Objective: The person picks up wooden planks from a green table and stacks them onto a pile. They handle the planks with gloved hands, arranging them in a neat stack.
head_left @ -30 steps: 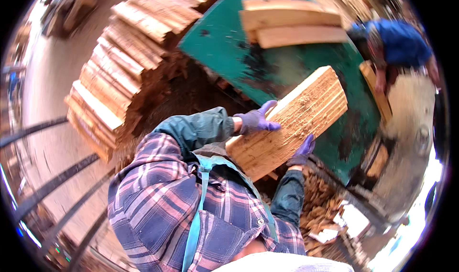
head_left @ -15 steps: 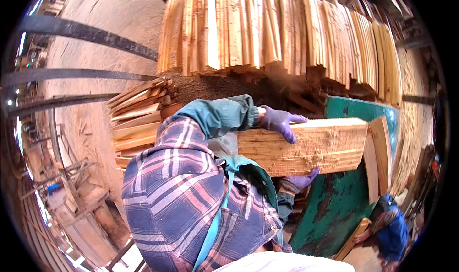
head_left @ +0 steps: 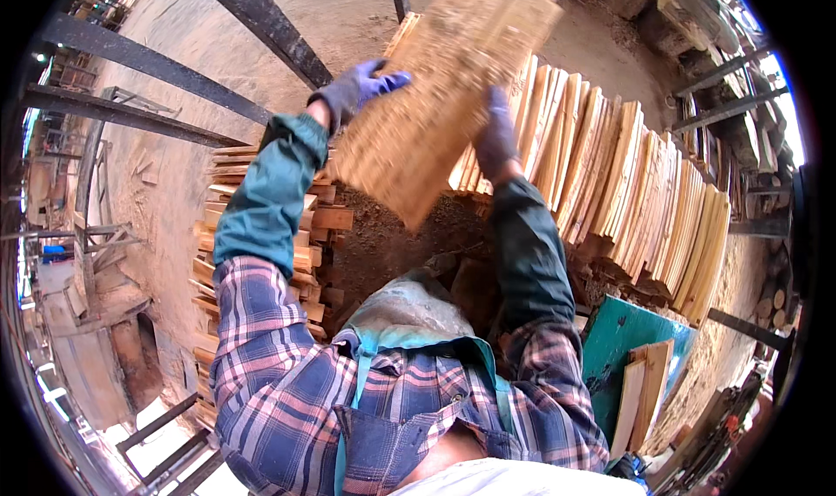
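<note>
Head view, both hands gripping wood slab

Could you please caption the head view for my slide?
Gloved left hand and right hand hold a wooden slab above stacked boards.

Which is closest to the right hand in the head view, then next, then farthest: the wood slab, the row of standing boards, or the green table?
1. Wood slab, touching the right hand.
2. Standing boards, just right.
3. Green table, low right.
</note>
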The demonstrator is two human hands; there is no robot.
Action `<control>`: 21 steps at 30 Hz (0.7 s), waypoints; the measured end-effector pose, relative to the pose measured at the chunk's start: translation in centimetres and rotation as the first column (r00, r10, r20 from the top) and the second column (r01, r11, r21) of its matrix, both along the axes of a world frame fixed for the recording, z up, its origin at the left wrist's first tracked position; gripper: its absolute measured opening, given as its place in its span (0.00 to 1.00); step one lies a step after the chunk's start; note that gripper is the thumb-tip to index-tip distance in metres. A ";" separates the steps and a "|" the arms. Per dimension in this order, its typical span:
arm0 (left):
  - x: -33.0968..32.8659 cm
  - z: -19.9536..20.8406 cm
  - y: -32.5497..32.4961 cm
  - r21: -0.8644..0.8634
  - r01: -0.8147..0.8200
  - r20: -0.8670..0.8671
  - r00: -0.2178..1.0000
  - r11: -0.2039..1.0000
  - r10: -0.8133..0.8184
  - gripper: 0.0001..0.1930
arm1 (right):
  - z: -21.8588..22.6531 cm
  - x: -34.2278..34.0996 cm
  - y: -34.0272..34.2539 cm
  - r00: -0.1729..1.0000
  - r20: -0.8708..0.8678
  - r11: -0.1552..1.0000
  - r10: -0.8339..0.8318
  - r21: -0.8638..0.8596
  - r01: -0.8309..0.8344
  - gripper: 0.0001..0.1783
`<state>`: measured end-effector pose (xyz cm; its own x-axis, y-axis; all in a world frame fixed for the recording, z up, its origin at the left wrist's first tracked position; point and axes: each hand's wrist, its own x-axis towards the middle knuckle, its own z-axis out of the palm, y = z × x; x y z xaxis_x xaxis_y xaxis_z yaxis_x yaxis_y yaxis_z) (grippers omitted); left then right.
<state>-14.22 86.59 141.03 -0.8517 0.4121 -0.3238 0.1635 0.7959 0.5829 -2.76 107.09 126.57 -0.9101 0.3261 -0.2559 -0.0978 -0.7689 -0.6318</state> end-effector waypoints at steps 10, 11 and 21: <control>8.8 -9.6 1.9 0.151 0.170 -0.506 0.859 0.974 -0.071 0.12 | -11.7 18.0 -9.5 0.698 0.028 0.680 0.715 0.203 -0.705 0.16; 10.7 -9.0 5.5 0.216 0.160 -0.325 0.942 0.963 -0.083 0.10 | -13.1 20.6 -8.3 0.717 -0.009 0.675 0.697 0.343 -0.653 0.12; 42.8 -10.5 39.3 0.409 0.763 0.088 0.513 0.501 -0.854 0.11 | -1.9 55.4 19.2 0.800 0.556 0.904 -0.225 -0.187 0.385 0.19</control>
